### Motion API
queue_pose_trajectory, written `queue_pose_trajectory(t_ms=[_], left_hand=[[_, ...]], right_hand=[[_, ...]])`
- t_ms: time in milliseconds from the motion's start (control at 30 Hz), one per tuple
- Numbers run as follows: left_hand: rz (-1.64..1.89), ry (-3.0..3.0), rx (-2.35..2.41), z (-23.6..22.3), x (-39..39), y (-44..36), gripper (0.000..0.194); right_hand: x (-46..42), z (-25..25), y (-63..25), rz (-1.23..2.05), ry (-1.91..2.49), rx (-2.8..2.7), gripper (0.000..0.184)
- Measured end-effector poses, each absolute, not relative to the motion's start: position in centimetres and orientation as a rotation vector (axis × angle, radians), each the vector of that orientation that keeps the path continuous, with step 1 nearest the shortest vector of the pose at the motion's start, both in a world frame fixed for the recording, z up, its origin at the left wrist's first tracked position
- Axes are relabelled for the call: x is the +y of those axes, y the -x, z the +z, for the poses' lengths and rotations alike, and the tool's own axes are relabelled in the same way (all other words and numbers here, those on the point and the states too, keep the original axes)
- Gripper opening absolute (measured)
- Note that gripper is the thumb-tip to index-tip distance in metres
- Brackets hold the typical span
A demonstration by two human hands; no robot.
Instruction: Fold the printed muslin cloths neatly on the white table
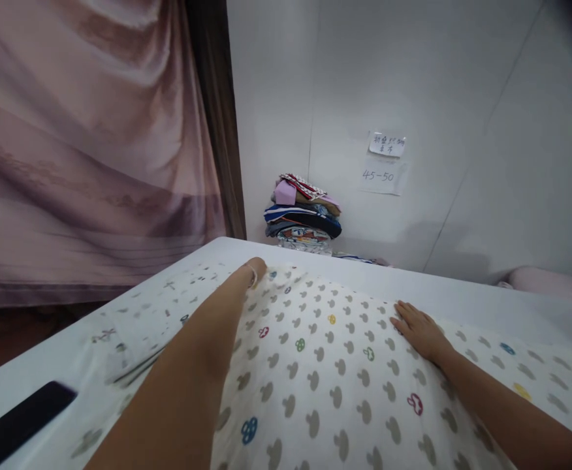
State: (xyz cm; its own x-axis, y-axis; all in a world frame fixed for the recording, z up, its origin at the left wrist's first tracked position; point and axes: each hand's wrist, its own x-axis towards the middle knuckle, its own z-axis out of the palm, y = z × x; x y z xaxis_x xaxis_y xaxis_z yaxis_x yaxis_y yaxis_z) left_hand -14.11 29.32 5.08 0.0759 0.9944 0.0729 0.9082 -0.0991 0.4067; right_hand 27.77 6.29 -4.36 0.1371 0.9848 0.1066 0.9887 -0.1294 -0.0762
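Note:
A white cloth [345, 352] printed with grey mushroom shapes and a few coloured ones lies spread over the table, some of it raised toward me. My right hand [419, 329] rests on it at the right with palm down and fingers stretched apart. Far out at the cloth's upper left edge is my left hand [257, 266], with a light band at the wrist. Its fingers are turned away and hidden, so whether they grip the cloth cannot be seen. More printed cloth lies wrinkled left of my left arm.
A black phone-like slab [21, 424] lies at the table's [217, 251] near left. Folded fabrics [303, 219] are stacked behind the far edge, against the wall. A pink curtain [95, 143] hangs at left. Handwritten paper notes [386, 163] are on the wall; something pink [550, 282] sits far right.

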Motion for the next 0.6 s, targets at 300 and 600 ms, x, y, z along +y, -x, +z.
queue_pose_trajectory(t_ms=[300,600], left_hand=[[0.473,-2.058,1.992,5.5,29.1,13.6,0.024],[0.501,-2.106,2.032,5.4,28.5,12.8,0.029]], right_hand=[[6.5,-4.8,-28.2,-0.069,2.256,-2.002,0.060],[6.4,-4.7,-28.1,-0.073,2.241,-2.000,0.058]])
